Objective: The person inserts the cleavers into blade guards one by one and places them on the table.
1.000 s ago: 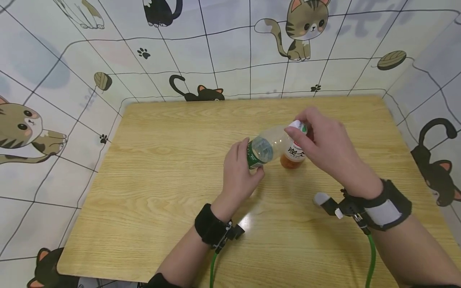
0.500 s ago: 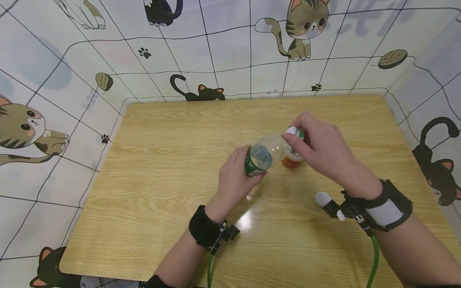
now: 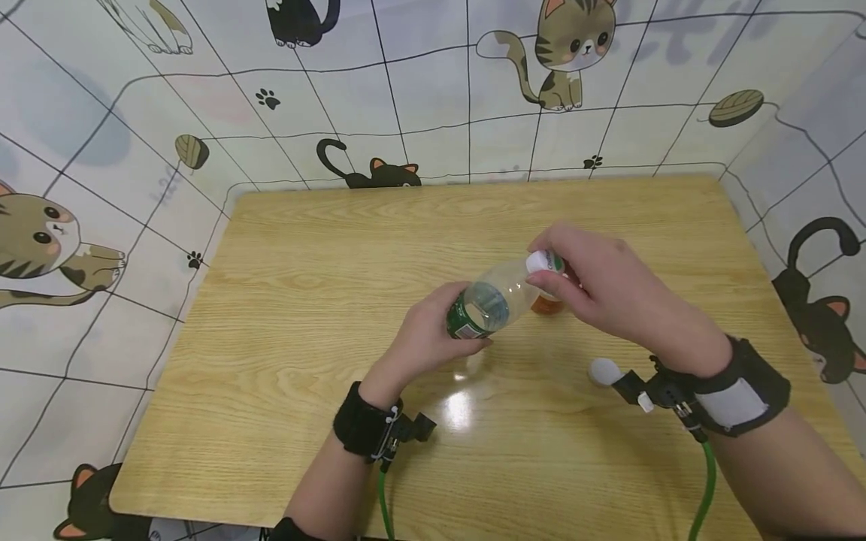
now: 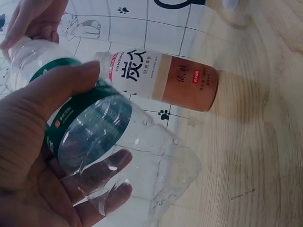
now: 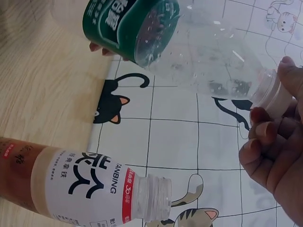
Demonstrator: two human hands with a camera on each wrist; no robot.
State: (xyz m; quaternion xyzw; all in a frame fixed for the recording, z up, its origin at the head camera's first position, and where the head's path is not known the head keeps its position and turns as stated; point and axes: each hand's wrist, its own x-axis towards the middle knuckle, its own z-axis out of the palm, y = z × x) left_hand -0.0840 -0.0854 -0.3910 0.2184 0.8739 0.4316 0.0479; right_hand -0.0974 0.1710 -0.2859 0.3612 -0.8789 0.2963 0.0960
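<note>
Green-labelled bottle [image 3: 492,302] slanted neck-up rightward — left hand [image 3: 433,323] gripped its body, right hand [image 3: 602,282] pinched its white cap [image 3: 540,261].

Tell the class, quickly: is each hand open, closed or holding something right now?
Left hand: closed, holding the green-labelled bottle.
Right hand: closed, holding that bottle's white cap.

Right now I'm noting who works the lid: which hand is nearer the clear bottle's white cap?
Right. The right hand pinches the white cap; the left hand is farther away, gripping the clear bottle at its green label.
</note>
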